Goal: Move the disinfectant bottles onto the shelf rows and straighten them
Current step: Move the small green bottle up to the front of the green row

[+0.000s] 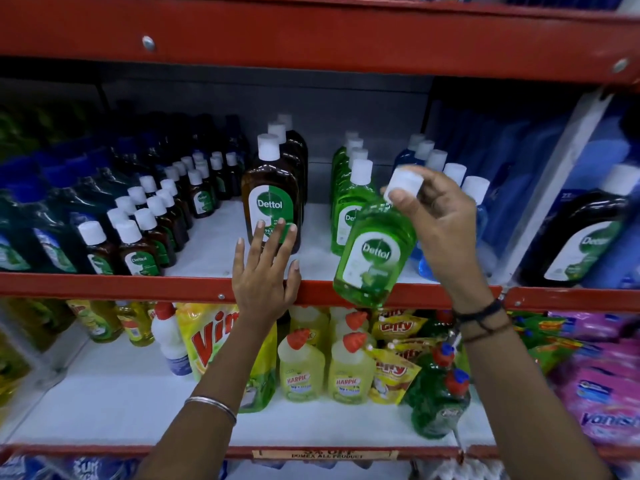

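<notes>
My right hand (438,223) grips a green Dettol bottle (375,252) by its white cap, holding it tilted in front of the red shelf edge (104,287). Behind it a row of green Dettol bottles (349,192) runs back on the white shelf. My left hand (265,271) is spread open, its fingertips touching the label of a large brown Dettol bottle (272,199) that heads a short row. Rows of small brown Dettol bottles (152,230) stand to the left. Blue bottles (436,161) line up behind my right hand.
A large dark Dettol bottle (585,233) stands at the right past a white divider (554,188). On the shelf below are yellow Harpic bottles (323,368), a Vim pouch (211,337), green spray bottles (438,393) and pink packs (602,382). A red shelf beam (311,32) hangs overhead.
</notes>
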Demonstrator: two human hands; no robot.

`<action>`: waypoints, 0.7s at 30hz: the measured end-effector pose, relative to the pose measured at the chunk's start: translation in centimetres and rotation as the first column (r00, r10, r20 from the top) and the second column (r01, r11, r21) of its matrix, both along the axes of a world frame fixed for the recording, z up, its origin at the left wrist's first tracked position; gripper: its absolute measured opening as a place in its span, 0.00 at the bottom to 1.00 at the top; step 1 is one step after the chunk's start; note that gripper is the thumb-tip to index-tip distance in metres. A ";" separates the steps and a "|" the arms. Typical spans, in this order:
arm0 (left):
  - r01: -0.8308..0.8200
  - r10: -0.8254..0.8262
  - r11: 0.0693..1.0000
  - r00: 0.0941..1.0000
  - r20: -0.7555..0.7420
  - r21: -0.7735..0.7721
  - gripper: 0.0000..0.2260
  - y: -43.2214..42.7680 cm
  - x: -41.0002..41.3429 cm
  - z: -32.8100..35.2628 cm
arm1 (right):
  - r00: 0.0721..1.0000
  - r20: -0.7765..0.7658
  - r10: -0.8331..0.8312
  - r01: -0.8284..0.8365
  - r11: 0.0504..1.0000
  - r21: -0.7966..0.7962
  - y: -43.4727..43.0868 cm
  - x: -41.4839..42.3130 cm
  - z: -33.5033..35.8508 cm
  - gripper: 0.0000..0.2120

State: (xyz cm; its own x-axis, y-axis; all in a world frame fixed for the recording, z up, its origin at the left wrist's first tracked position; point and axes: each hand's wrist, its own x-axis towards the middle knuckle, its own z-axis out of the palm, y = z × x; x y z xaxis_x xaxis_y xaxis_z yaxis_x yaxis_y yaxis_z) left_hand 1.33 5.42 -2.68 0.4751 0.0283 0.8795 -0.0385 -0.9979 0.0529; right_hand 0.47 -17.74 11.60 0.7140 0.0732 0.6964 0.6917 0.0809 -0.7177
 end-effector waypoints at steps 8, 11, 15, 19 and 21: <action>-0.011 0.011 1.000 1.000 0.024 0.002 0.22 0.0 0.3 -0.1 | 0.996 -0.066 -0.055 0.050 0.995 -0.082 1.3 5.4 -0.5 0.15; -0.018 0.018 1.000 0.999 0.032 0.007 0.23 0.1 0.3 -0.2 | 0.996 -0.087 -0.036 0.026 0.994 -0.111 1.7 6.3 -1.7 0.14; -0.016 0.016 1.000 0.999 0.034 -0.002 0.22 0.0 0.4 -0.3 | 0.996 -0.059 -0.060 0.050 0.986 -0.158 2.0 6.8 -2.3 0.16; -0.019 0.019 1.000 0.999 0.028 -0.003 0.22 0.1 0.3 -0.3 | 0.986 0.062 -0.153 0.164 0.949 -0.268 2.5 6.6 -2.5 0.21; -0.021 0.021 1.000 1.000 0.021 -0.005 0.23 0.1 0.3 -0.3 | 0.981 0.081 -0.174 0.190 0.939 -0.287 2.5 6.3 -2.6 0.24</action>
